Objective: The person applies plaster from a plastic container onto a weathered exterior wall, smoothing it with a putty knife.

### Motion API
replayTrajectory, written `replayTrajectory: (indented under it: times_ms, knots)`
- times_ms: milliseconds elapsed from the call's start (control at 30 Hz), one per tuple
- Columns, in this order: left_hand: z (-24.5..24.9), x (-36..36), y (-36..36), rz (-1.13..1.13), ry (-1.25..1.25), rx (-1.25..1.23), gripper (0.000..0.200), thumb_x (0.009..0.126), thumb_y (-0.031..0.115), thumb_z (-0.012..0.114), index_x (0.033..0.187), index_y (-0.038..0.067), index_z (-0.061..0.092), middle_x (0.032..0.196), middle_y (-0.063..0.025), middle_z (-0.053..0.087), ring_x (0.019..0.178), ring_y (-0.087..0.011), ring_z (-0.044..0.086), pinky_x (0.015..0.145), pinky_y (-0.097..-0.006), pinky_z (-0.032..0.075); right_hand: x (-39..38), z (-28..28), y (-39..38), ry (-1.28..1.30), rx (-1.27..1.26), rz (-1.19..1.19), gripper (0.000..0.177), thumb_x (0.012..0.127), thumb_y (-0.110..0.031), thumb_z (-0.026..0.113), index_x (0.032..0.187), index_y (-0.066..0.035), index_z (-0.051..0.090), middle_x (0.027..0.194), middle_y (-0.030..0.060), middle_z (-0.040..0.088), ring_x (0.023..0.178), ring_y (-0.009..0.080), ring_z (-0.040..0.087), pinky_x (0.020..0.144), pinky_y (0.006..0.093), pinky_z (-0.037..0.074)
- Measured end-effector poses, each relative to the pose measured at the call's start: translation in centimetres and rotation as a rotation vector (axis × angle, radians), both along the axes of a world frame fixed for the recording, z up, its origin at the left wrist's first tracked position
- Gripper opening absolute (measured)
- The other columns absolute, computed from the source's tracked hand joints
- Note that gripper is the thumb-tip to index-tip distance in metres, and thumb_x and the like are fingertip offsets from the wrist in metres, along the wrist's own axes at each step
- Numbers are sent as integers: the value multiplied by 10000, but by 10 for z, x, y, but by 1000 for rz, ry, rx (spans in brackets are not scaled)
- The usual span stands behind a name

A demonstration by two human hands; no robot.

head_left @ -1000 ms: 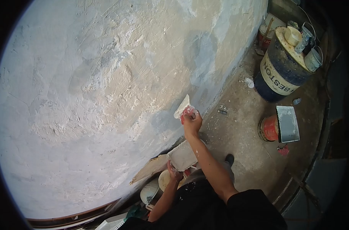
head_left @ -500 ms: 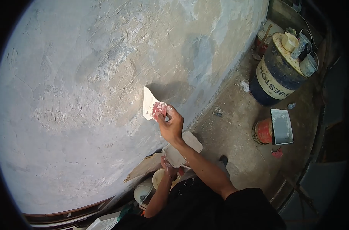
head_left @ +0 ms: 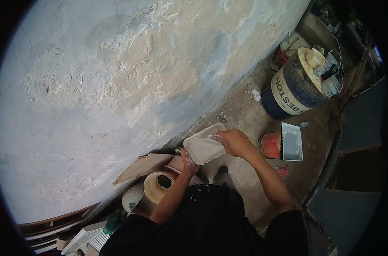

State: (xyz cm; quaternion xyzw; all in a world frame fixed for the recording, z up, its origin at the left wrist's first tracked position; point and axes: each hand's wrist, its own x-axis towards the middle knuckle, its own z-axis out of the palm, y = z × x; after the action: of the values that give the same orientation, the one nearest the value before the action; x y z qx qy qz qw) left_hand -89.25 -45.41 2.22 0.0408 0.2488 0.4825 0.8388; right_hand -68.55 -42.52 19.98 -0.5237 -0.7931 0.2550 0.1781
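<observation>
My left hand [head_left: 189,162] grips the near left edge of a pale, plaster-coated tray [head_left: 202,149], held level with my waist beside the wall. Over the tray's right side, my right hand [head_left: 235,143] is closed on a putty knife [head_left: 215,138]. Most of the knife is hidden by the fingers and blends with the wet plaster. The wall [head_left: 117,94] to the left carries rough, patchy plaster in white, grey and beige.
A dark blue drum [head_left: 276,100] with small containers on top stands at the upper right. Nearer is a red bucket [head_left: 270,145] bearing a grey rectangular tray [head_left: 292,143]. A cream bucket [head_left: 154,194] and a torn board [head_left: 138,168] are at lower left.
My right hand has left the wall with the putty knife and come down to the tray. The tray has come up into fuller view, and the camera view has shifted.
</observation>
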Motion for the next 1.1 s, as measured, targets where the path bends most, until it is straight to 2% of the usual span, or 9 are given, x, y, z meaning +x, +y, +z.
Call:
replayTrajectory:
  times_ms: [33, 167, 367, 567, 733, 833, 933, 1000, 1100]
  knots:
    - [1, 6, 0, -21, 3, 2, 598, 838, 445, 384, 1299, 74, 473, 1255, -116, 557, 1126, -307, 563, 976, -452, 440, -4, -4, 0, -66, -10, -19, 291, 768, 6, 531, 1037, -43, 628, 869, 206, 652, 835, 411, 621, 735, 489, 483]
    - [-2, 25, -6, -10, 47, 17, 624, 833, 459, 362, 1304, 63, 469, 1256, -128, 555, 1130, -310, 556, 997, -436, 419, -5, 0, 3, -214, -34, -34, 306, 772, 6, 511, 1051, -49, 623, 876, 203, 649, 835, 409, 618, 740, 484, 482]
    - [-45, 43, -17, 70, 124, -19, 627, 843, 456, 334, 1298, 44, 466, 1246, -137, 560, 1121, -304, 566, 971, -431, 444, 21, -10, 8, -108, -6, 58, 326, 767, 18, 506, 1068, -37, 619, 896, 214, 649, 864, 398, 616, 764, 478, 473]
    - [-9, 55, -11, 4, 80, 22, 645, 825, 460, 345, 1301, 40, 458, 1246, -145, 558, 1109, -314, 572, 961, -440, 452, 29, -1, -2, -42, 0, -49, 266, 778, -3, 547, 1025, -59, 628, 916, 223, 639, 877, 408, 605, 754, 459, 479]
    - [-15, 70, -16, -11, 20, 9, 665, 800, 472, 363, 1298, 41, 463, 1218, -145, 572, 1096, -324, 575, 959, -441, 452, 47, -5, 8, -88, -7, 140, 304, 769, 14, 535, 1044, -78, 628, 880, 202, 644, 849, 402, 610, 736, 467, 477]
    - [-4, 76, -17, -36, -45, 41, 584, 827, 450, 377, 1257, 69, 482, 1204, -121, 573, 1095, -277, 573, 962, -408, 439, 48, -3, 9, -147, 22, 231, 351, 748, 33, 539, 1060, -98, 630, 875, 186, 649, 850, 386, 617, 741, 455, 480]
    - [9, 80, -17, -31, 2, 44, 577, 825, 447, 372, 1253, 76, 486, 1204, -122, 572, 1090, -280, 574, 963, -411, 438, 47, 0, 11, -241, 6, 305, 383, 738, 49, 541, 1072, -114, 633, 894, 172, 654, 870, 368, 621, 756, 438, 484]
    - [25, 84, -23, -16, 142, -11, 567, 828, 440, 370, 1251, 82, 486, 1199, -123, 573, 1089, -281, 574, 963, -413, 439, 50, 1, 13, -278, -11, 346, 412, 733, 57, 539, 1090, -127, 633, 897, 168, 655, 876, 363, 621, 760, 434, 484]
    - [9, 88, -23, -34, 85, 18, 549, 836, 434, 366, 1246, 89, 486, 1184, -119, 577, 1085, -273, 576, 962, -408, 439, 53, 4, 15, -301, -48, 397, 466, 730, 65, 535, 1132, -152, 628, 886, 171, 652, 874, 366, 619, 758, 439, 483]
